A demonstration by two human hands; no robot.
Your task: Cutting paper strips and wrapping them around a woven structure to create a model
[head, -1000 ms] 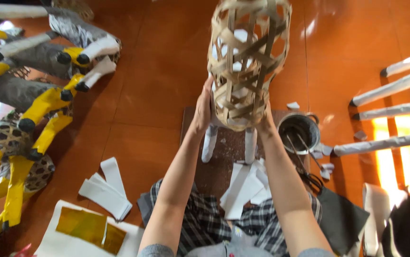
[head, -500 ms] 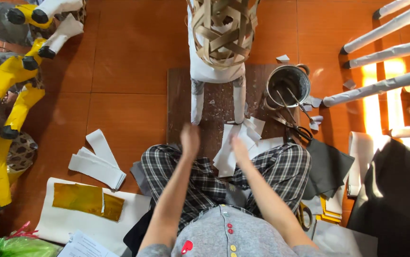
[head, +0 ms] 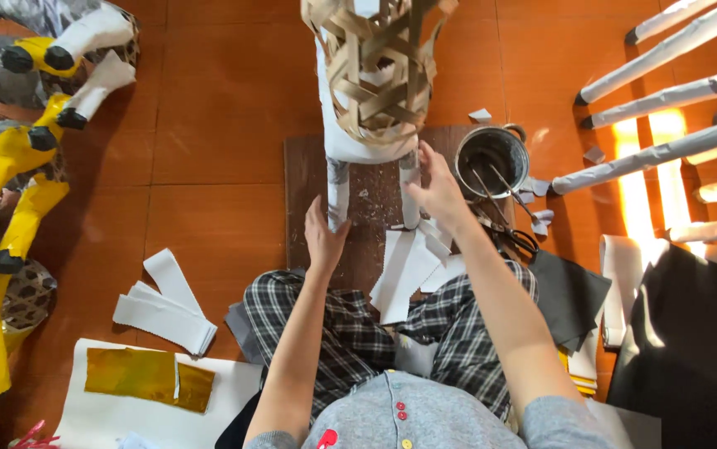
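A woven bamboo figure [head: 379, 71], partly wrapped in white paper, stands on two paper-covered legs on a dark wooden board [head: 304, 195]. My left hand [head: 323, 237] grips the figure's left leg [head: 337, 191] near its foot. At the right leg [head: 410, 195], my right hand [head: 437, 193] wraps around the upper part. White paper strips [head: 404, 266] lie on my checked lap just below the board.
A metal pot [head: 491, 158] with a brush stands right of the board, scissors [head: 512, 237] beside it. Yellow and white paper figures [head: 9, 158] lie at left. More white strips [head: 163, 303], gold foil [head: 146, 378], black sheets [head: 570, 295] and paper-wrapped sticks [head: 666, 100] surround me.
The figure, held raised in both hands a second ago, now stands on the board. My hands came off it, then reached forward and took hold of its two legs.
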